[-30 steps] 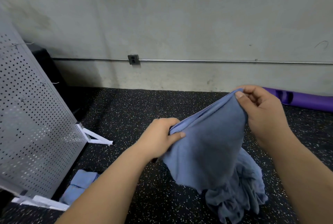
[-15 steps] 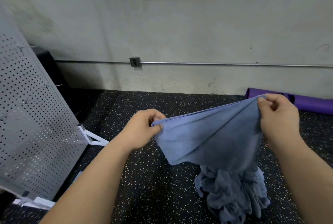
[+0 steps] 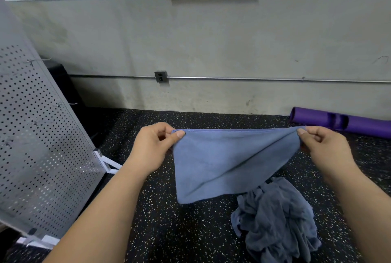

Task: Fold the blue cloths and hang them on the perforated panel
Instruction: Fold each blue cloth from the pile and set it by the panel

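Over speckled rubber floor [image 3: 169, 231], L hand [image 3: 152, 148] & R hand [image 3: 325, 148] pinch soft blue cloth [image 3: 228, 163] corners, stretched taut.

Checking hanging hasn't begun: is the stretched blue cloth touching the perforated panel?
Apart. The head view shows the blue cloth, pinched between left hand and right hand, with speckled floor showing between it and the perforated panel.

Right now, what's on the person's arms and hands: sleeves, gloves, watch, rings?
Nothing worn shows. Left hand and right hand: no gloves, no rings on the visible fingers. Both forearms bare to the frame edge, no sleeve, watch or band.
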Available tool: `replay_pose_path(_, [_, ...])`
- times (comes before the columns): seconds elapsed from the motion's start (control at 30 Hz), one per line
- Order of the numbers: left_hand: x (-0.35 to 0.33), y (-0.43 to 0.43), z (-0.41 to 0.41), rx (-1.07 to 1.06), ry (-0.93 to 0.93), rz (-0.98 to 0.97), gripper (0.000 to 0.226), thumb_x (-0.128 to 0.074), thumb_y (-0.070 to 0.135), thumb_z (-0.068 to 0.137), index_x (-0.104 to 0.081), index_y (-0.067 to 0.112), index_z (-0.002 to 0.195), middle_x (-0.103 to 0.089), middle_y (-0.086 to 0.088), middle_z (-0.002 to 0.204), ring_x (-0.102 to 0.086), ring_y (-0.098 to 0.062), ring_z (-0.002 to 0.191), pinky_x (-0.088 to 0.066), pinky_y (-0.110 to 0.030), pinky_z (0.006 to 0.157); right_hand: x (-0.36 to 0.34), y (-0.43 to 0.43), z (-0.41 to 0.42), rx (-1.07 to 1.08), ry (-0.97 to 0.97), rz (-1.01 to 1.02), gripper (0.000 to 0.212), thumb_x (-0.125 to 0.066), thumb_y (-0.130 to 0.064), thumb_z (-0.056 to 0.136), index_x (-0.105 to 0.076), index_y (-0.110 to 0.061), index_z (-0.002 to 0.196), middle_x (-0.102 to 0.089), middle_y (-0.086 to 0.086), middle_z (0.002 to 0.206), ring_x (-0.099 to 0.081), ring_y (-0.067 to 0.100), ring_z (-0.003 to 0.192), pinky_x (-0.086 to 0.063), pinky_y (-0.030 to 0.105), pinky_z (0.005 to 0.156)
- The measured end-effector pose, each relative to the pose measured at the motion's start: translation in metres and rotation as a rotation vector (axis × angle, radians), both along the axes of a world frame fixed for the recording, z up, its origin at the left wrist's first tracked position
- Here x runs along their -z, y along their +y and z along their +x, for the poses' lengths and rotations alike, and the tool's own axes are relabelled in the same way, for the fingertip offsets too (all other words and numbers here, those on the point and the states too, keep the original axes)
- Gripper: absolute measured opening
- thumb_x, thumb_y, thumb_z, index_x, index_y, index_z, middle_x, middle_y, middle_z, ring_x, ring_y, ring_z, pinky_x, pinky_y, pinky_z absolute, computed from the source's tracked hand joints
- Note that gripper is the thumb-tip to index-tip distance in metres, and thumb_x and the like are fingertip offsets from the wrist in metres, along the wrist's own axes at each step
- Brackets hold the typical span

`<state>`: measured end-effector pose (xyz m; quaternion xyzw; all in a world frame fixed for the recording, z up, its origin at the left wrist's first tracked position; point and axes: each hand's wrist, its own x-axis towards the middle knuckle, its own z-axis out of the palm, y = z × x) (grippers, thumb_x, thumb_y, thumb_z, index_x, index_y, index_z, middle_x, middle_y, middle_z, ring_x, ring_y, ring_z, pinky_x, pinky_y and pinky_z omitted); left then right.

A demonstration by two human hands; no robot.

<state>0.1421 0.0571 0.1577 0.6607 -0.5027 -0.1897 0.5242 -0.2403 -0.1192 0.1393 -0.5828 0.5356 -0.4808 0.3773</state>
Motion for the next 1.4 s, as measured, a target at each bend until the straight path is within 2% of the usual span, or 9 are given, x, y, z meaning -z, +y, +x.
replay_pose_path(0.1, [0.001, 0.001, 0.008, -0.029, -0.032, -0.039, 0.024, -0.080, 0.025, 0.096, -0.072, 0.015, 0.076, -0.068, -0.013, 0.072, -0.058, -0.011, 0.065, -0.049, -0.032, 0.069, 0.000, 0.001, -0.001, -0.065, -0.047, 0.005, 0.010, -0.073, -0.021, 0.102, -0.079, -0.014, 0.106, -0.081, 0.010, 0.091, -0.069, 0.019, 0.084, -0.061, 0.031, 0.080])
replay_pose_path(0.23, [0.006, 0.002, 0.019, -0.100, -0.048, -0.061, 0.017, -0.075, 0.030, 0.100, -0.080, 0.022, 0.086, -0.076, 0.001, 0.078, -0.068, -0.021, 0.074, -0.060, -0.042, 0.078, -0.003, 0.001, 0.001, -0.123, -0.072, -0.007, 0.013, -0.074, -0.021, 0.101, -0.079, -0.016, 0.111, -0.081, 0.012, 0.096, -0.069, 0.020, 0.087, -0.058, 0.042, 0.092])
replay_pose_path(0.3, [0.007, 0.001, 0.022, -0.131, -0.049, -0.078, 0.015, -0.072, 0.028, 0.103, -0.081, 0.026, 0.091, -0.078, 0.004, 0.085, -0.073, -0.026, 0.082, -0.061, -0.048, 0.083, -0.007, 0.004, 0.004, -0.160, -0.079, -0.028, 0.013, -0.073, -0.018, 0.101, -0.079, -0.017, 0.113, -0.082, 0.008, 0.096, -0.071, 0.015, 0.089, -0.059, 0.033, 0.092])
replay_pose_path(0.37, [0.008, 0.000, 0.023, -0.179, -0.067, -0.088, 0.015, -0.069, 0.028, 0.104, -0.078, 0.027, 0.092, -0.076, 0.005, 0.083, -0.068, -0.018, 0.076, -0.059, -0.046, 0.081, -0.010, 0.008, 0.008, -0.173, -0.068, -0.059, 0.012, -0.072, -0.017, 0.101, -0.080, -0.019, 0.111, -0.081, 0.005, 0.094, -0.068, 0.010, 0.085, -0.057, 0.023, 0.084])
replay_pose_path(0.57, [0.002, 0.000, 0.008, -0.298, 0.018, -0.154, 0.026, -0.059, 0.036, 0.109, -0.067, 0.021, 0.090, -0.064, 0.013, 0.073, -0.051, -0.007, 0.068, -0.047, -0.039, 0.070, -0.019, 0.020, 0.020, -0.188, -0.132, -0.088, 0.007, -0.077, -0.020, 0.097, -0.080, -0.020, 0.103, -0.082, 0.002, 0.094, -0.073, 0.009, 0.088, -0.059, 0.025, 0.087])
replay_pose_path(0.7, [-0.006, 0.005, 0.003, -0.403, 0.061, -0.237, 0.029, -0.063, 0.038, 0.107, -0.070, 0.018, 0.087, -0.071, 0.006, 0.082, -0.056, 0.000, 0.071, -0.047, -0.029, 0.073, -0.022, 0.020, 0.021, -0.205, -0.119, -0.132, 0.009, -0.078, -0.012, 0.095, -0.080, -0.019, 0.100, -0.082, -0.003, 0.095, -0.073, 0.006, 0.088, -0.058, 0.015, 0.085])
replay_pose_path(0.9, [-0.007, 0.003, 0.007, -0.477, -0.011, -0.251, 0.030, -0.060, 0.038, 0.109, -0.071, 0.019, 0.089, -0.073, 0.007, 0.086, -0.060, -0.001, 0.076, -0.049, -0.029, 0.076, -0.022, 0.019, 0.022, -0.202, -0.058, -0.186, 0.011, -0.077, -0.014, 0.096, -0.080, -0.022, 0.102, -0.081, -0.005, 0.097, -0.074, 0.004, 0.091, -0.058, 0.016, 0.087])
replay_pose_path(1.2, [0.002, 0.003, 0.020, -0.360, 0.013, -0.220, 0.018, -0.063, 0.033, 0.108, -0.074, 0.023, 0.098, -0.073, 0.006, 0.088, -0.058, -0.004, 0.077, -0.049, -0.032, 0.079, -0.027, 0.024, 0.019, -0.207, -0.024, -0.193, 0.008, -0.084, -0.009, 0.089, -0.081, -0.013, 0.094, -0.081, 0.000, 0.089, -0.069, 0.006, 0.077, -0.056, 0.012, 0.076])
replay_pose_path(1.4, [0.007, 0.001, 0.020, -0.268, 0.080, -0.185, 0.008, -0.072, 0.020, 0.102, -0.078, 0.024, 0.098, -0.071, 0.018, 0.073, -0.056, -0.003, 0.064, -0.045, -0.010, 0.062, -0.028, 0.022, 0.016, -0.146, 0.042, -0.198, 0.007, -0.087, -0.015, 0.087, -0.081, -0.016, 0.091, -0.080, 0.000, 0.085, -0.065, 0.003, 0.071, -0.054, 0.010, 0.071])
